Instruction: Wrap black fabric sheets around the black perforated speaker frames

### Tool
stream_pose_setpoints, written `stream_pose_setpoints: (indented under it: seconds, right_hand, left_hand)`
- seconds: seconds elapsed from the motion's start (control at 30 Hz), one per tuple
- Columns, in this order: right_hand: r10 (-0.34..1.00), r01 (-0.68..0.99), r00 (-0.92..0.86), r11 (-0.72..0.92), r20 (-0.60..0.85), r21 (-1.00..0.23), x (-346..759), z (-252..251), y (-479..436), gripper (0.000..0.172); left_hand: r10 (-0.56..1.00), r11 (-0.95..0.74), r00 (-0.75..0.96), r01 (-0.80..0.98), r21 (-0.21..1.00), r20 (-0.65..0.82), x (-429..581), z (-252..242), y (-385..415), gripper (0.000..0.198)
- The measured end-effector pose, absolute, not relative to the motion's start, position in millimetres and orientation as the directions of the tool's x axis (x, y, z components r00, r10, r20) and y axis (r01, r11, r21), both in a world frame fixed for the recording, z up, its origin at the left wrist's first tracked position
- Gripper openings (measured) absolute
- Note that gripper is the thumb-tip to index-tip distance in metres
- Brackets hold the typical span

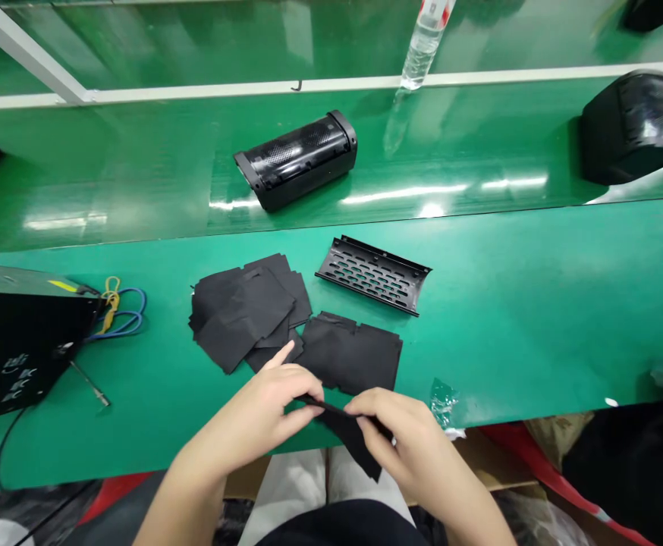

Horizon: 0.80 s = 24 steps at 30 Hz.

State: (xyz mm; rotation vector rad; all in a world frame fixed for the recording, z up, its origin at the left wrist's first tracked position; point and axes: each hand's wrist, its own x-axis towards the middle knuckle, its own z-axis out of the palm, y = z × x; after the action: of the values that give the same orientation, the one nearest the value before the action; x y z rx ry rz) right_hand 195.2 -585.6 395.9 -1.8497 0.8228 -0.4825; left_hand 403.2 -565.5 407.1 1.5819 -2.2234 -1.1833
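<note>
Between my two hands, near the table's front edge, is a thin black sheet with part of it hanging down. My left hand pinches its upper edge between thumb and fingers, the index finger pointing up and away. On the other end, my right hand grips the same edge and hides part of the sheet. Just beyond my hands lies a flat black sheet with notched edges. An untidy pile of similar black sheets is to its left. A black slotted grille panel rests behind them.
A black speaker-like housing lies on the raised back strip, another black housing at far right. A water bottle stands behind. At left are a black box, coiled cables and a thin metal rod. Clear plastic lies right.
</note>
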Motion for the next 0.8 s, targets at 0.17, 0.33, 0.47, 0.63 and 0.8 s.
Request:
stream_pose_setpoints:
  seconds: [0.17,0.33,0.47,0.63,0.8]
  right_hand:
    - [-0.915,-0.665,0.369,-0.136,-0.164,-0.734,181.4,353.4,-599.8,0.024]
    - [-0.975,-0.875,0.209,-0.152,-0.077,-0.459,176.1,321.2,-605.0,0.029]
    - [-0.978,-0.849,0.195,-0.131,-0.072,-0.513,174.3,317.5,-604.3,0.025]
    - [-0.975,-0.801,0.206,-0.122,-0.078,-0.586,169.0,313.5,-606.0,0.013]
    - [-0.974,-0.794,0.208,-0.112,-0.093,-0.598,166.0,309.1,-609.7,0.012]
  left_hand:
    - [-0.935,-0.141,-0.034,-0.877,0.459,-0.352,454.8,392.3,-580.2,0.021]
    - [-0.925,-0.369,0.362,-0.928,0.052,-0.112,473.0,369.2,-593.7,0.037]
    - [-0.967,-0.209,0.226,-0.968,0.136,0.121,438.4,359.9,-592.7,0.036]
    - [-0.993,0.079,-0.099,-0.964,0.254,-0.064,396.1,347.0,-592.7,0.034]
    - [-0.997,0.015,-0.038,-0.955,0.295,-0.07,389.0,340.3,-590.7,0.026]
